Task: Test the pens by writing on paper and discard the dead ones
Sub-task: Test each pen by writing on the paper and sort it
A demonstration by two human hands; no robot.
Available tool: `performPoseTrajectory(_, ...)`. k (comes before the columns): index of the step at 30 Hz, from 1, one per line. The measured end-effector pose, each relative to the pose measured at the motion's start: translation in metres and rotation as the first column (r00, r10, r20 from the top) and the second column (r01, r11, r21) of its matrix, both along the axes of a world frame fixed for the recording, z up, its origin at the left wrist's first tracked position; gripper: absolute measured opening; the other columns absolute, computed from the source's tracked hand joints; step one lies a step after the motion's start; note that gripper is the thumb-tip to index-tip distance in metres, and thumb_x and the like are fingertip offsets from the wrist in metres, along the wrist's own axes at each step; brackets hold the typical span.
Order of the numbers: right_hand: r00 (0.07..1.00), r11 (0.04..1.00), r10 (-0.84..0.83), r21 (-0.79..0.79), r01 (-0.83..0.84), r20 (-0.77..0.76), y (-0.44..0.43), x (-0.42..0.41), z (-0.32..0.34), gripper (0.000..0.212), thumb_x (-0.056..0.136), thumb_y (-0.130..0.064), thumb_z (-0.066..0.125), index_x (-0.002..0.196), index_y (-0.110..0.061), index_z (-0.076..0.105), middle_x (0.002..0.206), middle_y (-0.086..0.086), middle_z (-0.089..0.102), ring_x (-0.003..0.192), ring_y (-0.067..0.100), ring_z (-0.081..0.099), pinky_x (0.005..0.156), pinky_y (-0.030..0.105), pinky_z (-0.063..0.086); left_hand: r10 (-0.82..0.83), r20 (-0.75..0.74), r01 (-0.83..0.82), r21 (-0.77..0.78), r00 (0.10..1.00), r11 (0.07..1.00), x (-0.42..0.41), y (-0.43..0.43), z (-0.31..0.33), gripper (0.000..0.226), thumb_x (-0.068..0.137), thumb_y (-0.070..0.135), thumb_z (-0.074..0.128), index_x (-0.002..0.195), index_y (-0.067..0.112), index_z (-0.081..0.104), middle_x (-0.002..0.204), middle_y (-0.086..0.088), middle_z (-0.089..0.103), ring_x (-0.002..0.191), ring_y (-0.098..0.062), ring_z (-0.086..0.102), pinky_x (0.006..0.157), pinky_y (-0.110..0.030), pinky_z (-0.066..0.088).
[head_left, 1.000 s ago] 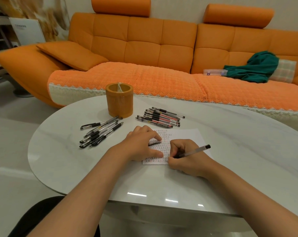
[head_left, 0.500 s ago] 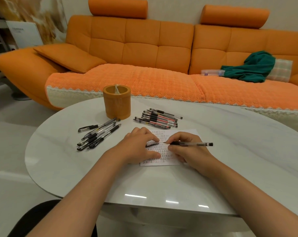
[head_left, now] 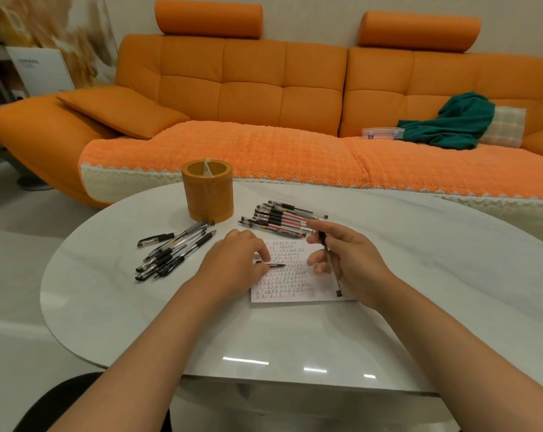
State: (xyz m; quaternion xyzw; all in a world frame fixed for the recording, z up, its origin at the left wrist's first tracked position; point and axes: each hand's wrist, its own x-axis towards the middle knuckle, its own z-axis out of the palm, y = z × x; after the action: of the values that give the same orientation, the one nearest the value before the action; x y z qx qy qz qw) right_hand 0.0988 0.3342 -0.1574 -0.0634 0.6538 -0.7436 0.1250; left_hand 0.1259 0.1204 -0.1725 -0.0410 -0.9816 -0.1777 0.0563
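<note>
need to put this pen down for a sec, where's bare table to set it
Widest bare patch: the table right of the paper and right hand. Also bare: the near strip between the forearms, and the rim left of the left pen pile. Crowded: the band from that pile past the pen holder to the right pen pile.

open: glossy white oval bench (head_left: 435, 275), right of and nearer than white written-on paper sheet (head_left: 295, 285) | blocked: orange cylindrical holder (head_left: 208, 194) rear; heap of clear black-grip pens (head_left: 175, 251) left; row of capped pens (head_left: 279, 218) behind sheet
</note>
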Motion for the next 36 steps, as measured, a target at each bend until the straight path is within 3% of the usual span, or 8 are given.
performPoseTrajectory(3, 0.965, 0.926, 0.027, 0.37, 0.074, -0.26, 0.002, 0.0, -0.001, 0.026, 0.1, -0.005, 0.05, 0.113, -0.027, 0.056, 0.104, 0.004, 0.066, 0.058, 0.019, 0.061, 0.056, 0.031, 0.049, 0.04, -0.009, -0.039, 0.081, 0.999, 0.996, 0.001, 0.0, 0.001, 0.011, 0.091, 0.039, 0.067, 0.101, 0.041, 0.063, 0.104, 0.015, 0.06, 0.097, -0.008, 0.055, 0.081, -0.029, 0.049)
performPoseTrajectory(8, 0.84, 0.54, 0.258, 0.792, 0.286, -0.478, 0.0, 0.002, -0.009, 0.024, 0.096, -0.028, 0.063, 0.116, -0.041, 0.065, 0.106, -0.022, 0.068, 0.078, -0.004, 0.057, 0.072, 0.015, 0.043, 0.023, -0.054, -0.015, 0.136, 0.998, 0.991, 0.001, 0.001, 0.001, 0.011, 0.092, 0.037, 0.066, 0.098, 0.045, 0.061, 0.087, 0.026, 0.054, 0.09, -0.003, 0.054, 0.074, -0.027, 0.048)
performPoseTrajectory(16, 0.756, 0.506, 0.365, 0.797, 0.329, -0.544, -0.003, 0.002, -0.012, 0.022, 0.097, -0.023, 0.059, 0.113, -0.034, 0.071, 0.111, -0.017, 0.071, 0.101, 0.007, 0.062, 0.095, 0.032, 0.046, 0.005, -0.056, 0.002, 0.125, 0.998, 0.992, 0.001, 0.006, 0.004, 0.009, 0.093, 0.04, 0.065, 0.101, 0.043, 0.063, 0.084, 0.03, 0.053, 0.088, -0.001, 0.054, 0.077, -0.029, 0.053)
performPoseTrajectory(21, 0.724, 0.547, 0.444, 0.8, 0.247, -0.528, -0.005, 0.005, -0.017, 0.023, 0.098, -0.022, 0.051, 0.111, -0.035, 0.066, 0.103, -0.017, 0.068, 0.096, 0.009, 0.055, 0.087, 0.033, 0.044, -0.044, -0.039, 0.054, 0.288, 0.998, 0.956, 0.002, 0.011, 0.0, 0.01, 0.088, 0.043, 0.069, 0.098, 0.039, 0.069, 0.085, 0.022, 0.067, 0.079, 0.0, 0.061, 0.074, -0.032, 0.056)
performPoseTrajectory(24, 0.708, 0.514, 0.476, 0.818, 0.258, -0.522, -0.004, 0.009, -0.013, 0.013, 0.091, -0.039, 0.048, 0.089, -0.034, 0.06, 0.076, -0.014, 0.059, 0.077, 0.008, 0.051, 0.068, 0.032, 0.041, -0.095, -0.044, 0.105, 0.448, 0.994, 0.888, 0.005, 0.016, 0.001, 0.014, 0.087, 0.04, 0.073, 0.097, 0.035, 0.066, 0.079, 0.015, 0.07, 0.077, -0.001, 0.065, 0.069, -0.024, 0.055)
performPoseTrajectory(27, 0.724, 0.45, 0.461, 0.838, 0.308, -0.514, -0.005, 0.01, -0.013, 0.042, 0.088, -0.061, 0.049, 0.068, -0.024, 0.053, 0.061, -0.004, 0.054, 0.061, 0.012, 0.05, 0.053, 0.031, 0.034, -0.128, -0.064, 0.142, 0.51, 0.99, 0.848, 0.007, 0.018, 0.005, 0.015, 0.092, 0.041, 0.066, 0.083, 0.029, 0.071, 0.076, 0.012, 0.07, 0.069, -0.002, 0.063, 0.063, -0.025, 0.052)
performPoseTrajectory(31, 0.753, 0.339, 0.446, 0.87, 0.358, -0.484, -0.006, 0.012, -0.014, 0.066, 0.082, -0.078, 0.045, 0.054, -0.018, 0.04, 0.049, 0.0, 0.041, 0.048, 0.014, 0.037, 0.05, 0.032, 0.027, -0.093, -0.088, 0.113, 0.257, 0.992, 0.96, 0.001, 0.01, 0.0, 0.018, 0.096, 0.047, 0.056, 0.098, 0.036, 0.07, 0.105, 0.019, 0.066, 0.1, 0.002, 0.055, 0.087, -0.034, 0.051)
performPoseTrajectory(36, 0.767, 0.273, 0.418, 0.873, 0.405, -0.486, -0.009, 0.012, -0.014, 0.065, 0.082, -0.073, 0.045, 0.051, -0.018, 0.032, 0.045, -0.001, 0.031, 0.046, 0.015, 0.03, 0.048, 0.032, 0.024, -0.065, 0.062, 0.065, -0.002, 0.996, 0.998, -0.001, 0.0, -0.009, 0.042, 0.092, 0.057, 0.057, 0.131, 0.043, 0.055, 0.138, 0.013, 0.046, 0.132, -0.01, 0.031, 0.11, -0.038, 0.033)
